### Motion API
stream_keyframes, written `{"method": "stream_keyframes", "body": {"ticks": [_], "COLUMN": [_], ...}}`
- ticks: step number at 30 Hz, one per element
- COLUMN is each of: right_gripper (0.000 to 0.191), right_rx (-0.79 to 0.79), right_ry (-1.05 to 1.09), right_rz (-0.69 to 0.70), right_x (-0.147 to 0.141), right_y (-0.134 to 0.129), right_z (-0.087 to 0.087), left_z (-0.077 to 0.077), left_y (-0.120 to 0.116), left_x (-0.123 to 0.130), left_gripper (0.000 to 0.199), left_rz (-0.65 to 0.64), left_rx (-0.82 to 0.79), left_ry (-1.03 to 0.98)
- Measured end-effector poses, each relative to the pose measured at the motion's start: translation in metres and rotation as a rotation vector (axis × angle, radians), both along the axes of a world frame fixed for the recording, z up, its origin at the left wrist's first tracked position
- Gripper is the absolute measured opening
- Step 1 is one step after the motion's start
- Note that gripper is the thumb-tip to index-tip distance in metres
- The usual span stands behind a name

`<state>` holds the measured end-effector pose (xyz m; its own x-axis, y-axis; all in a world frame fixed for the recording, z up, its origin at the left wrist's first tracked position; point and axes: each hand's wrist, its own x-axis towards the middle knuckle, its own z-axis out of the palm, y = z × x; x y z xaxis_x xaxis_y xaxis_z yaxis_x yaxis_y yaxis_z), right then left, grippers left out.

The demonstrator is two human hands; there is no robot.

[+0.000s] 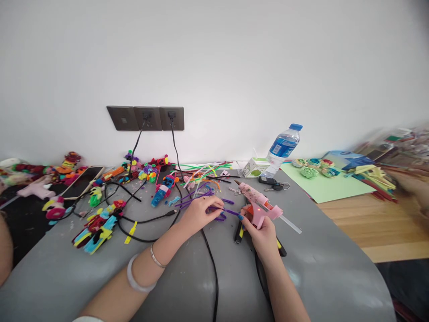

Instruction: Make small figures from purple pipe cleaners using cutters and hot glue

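Note:
A purple pipe cleaner (232, 212) runs between my two hands above the grey table (301, 277). My left hand (203, 213) pinches its left part between thumb and fingers. My right hand (261, 232) holds the other end at the fingertips, just below a pink glue gun (257, 201). The glue gun points up and left, with a clear glue stick (291, 224) coming out of its back. More purple pipe cleaners (197, 197) lie loose beyond my left hand.
Colourful pipe-cleaner figures (100, 228), black cables (210, 259) and a phone (83, 182) lie to the left. Behind stand a water bottle (283, 147) and a small carton (256, 167). Keys (278, 185) are near green paper (321, 183). Another person's arm (5, 250) shows at left.

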<state>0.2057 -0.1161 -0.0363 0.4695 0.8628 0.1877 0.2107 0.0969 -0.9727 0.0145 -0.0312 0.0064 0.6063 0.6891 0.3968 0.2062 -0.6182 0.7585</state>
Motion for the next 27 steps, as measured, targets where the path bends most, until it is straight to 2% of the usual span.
{"method": "stream_keyframes", "body": {"ticks": [6, 14, 18, 21, 27], "right_gripper": [0.035, 0.04, 0.038, 0.039, 0.043], "right_rx": [0.02, 0.026, 0.124, 0.135, 0.101], "right_ry": [0.05, 0.128, 0.218, 0.237, 0.185], "right_rz": [-0.069, -0.08, 0.008, 0.082, 0.188], "right_x": [-0.005, -0.001, -0.001, -0.001, -0.004], "right_y": [-0.002, -0.001, -0.004, -0.007, -0.014], "right_z": [0.007, 0.008, 0.012, 0.012, 0.01], "left_z": [-0.002, 0.001, 0.002, 0.002, 0.002], "left_y": [0.004, 0.007, 0.009, 0.013, 0.016], "left_x": [-0.003, -0.003, -0.004, -0.006, -0.007], "left_gripper": [0.009, 0.009, 0.009, 0.008, 0.009], "left_rz": [0.064, 0.094, 0.246, 0.345, 0.408], "left_rx": [0.104, 0.081, 0.086, 0.082, 0.056], "left_ry": [0.073, -0.04, -0.111, -0.169, -0.224]}}
